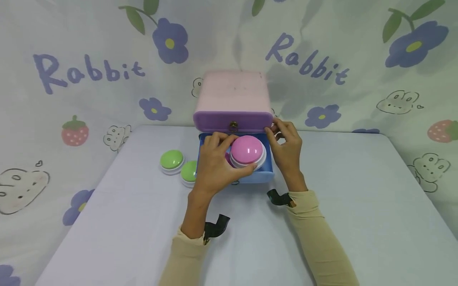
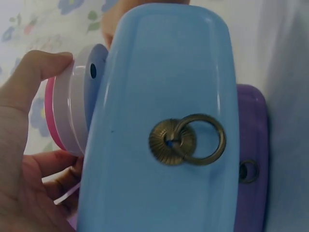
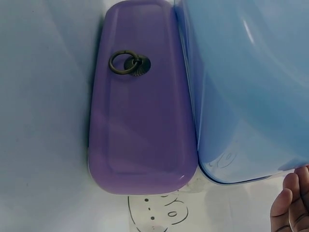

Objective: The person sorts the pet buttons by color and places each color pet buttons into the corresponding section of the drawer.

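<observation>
The left hand (image 1: 216,165) is clamped on a round, pink-domed disc with a white base (image 1: 247,149), thumb and fingers spread around its rim. The disc is raised above a light blue, glossy drawer (image 1: 257,177), which stands pulled out. Its shell looks like smooth, stiff plastic — probably light, a little slippery on the dome, and surest to hold by the white rim.

A small pink cabinet (image 1: 234,91) stands on the white table (image 1: 358,206), with a purple front (image 1: 214,123) above the blue drawer and another purple front (image 3: 145,121) below it. Inside the drawer, a magenta bit of another thing (image 1: 228,158) shows — mostly hidden by the left hand.

The right hand (image 1: 287,149) is at the cabinet's right front corner; whether it grips there cannot be told. Left of the drawer, two green-domed white discs (image 1: 171,160) sit on the table, close together.
</observation>
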Demonstrator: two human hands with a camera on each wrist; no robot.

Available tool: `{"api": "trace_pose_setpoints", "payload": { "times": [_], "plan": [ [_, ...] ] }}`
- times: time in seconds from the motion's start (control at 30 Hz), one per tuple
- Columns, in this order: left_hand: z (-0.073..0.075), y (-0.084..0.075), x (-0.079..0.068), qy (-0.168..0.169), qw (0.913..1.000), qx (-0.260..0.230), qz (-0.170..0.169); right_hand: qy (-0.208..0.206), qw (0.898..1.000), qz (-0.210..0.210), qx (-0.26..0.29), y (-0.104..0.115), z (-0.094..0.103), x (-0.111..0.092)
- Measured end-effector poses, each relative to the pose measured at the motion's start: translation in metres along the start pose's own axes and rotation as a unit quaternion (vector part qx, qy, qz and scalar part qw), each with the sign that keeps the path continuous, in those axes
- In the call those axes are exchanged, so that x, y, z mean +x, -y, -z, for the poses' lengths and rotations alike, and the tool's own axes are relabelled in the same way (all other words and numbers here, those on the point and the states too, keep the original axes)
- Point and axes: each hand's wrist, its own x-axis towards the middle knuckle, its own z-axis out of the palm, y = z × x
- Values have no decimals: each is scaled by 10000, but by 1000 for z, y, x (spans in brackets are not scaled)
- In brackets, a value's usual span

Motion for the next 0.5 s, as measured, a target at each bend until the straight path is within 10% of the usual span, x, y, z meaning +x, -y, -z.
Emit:
{"api": "trace_pose_setpoints", "payload": {
  "times": [0.5],
  "plan": [
    [-18, -5, 5, 426, 9954, 842, 192, 23, 9999, 167, 6, 34, 6, 5]
  ]
}}
